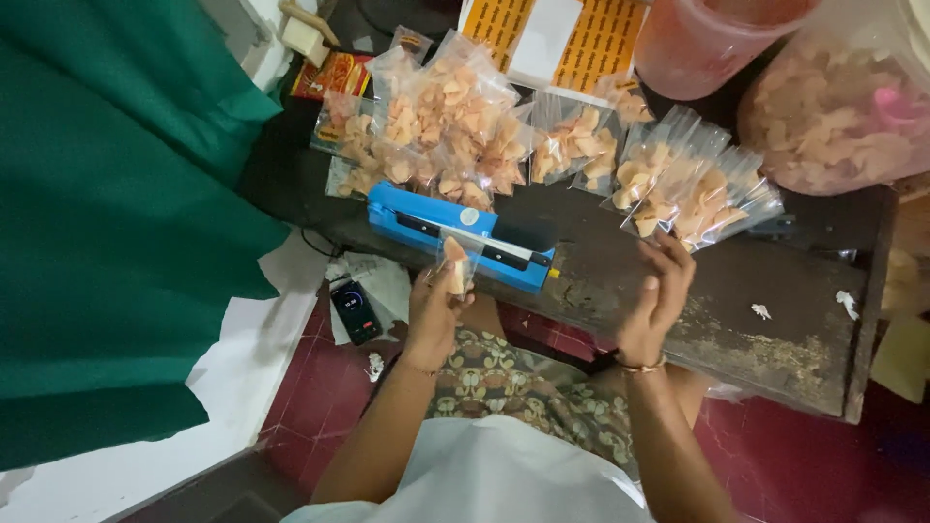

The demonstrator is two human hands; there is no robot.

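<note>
My left hand point(434, 308) holds a small clear bag of pale orange crackers point(453, 263) upright, just in front of a blue heat sealer point(455, 230) on a low dark wooden table point(736, 300). My right hand point(657, 291) is raised with its fingers apart and holds nothing. It is next to a cluster of filled clear cracker bags point(693, 189) lying on the table. More filled bags point(436, 126) are piled behind the sealer.
A large clear sack of crackers point(833, 107) and a pink plastic tub point(712, 39) stand at the back right. A phone point(356, 312) lies on paper on the red tiled floor to the left. A green cloth point(116, 213) covers the left side.
</note>
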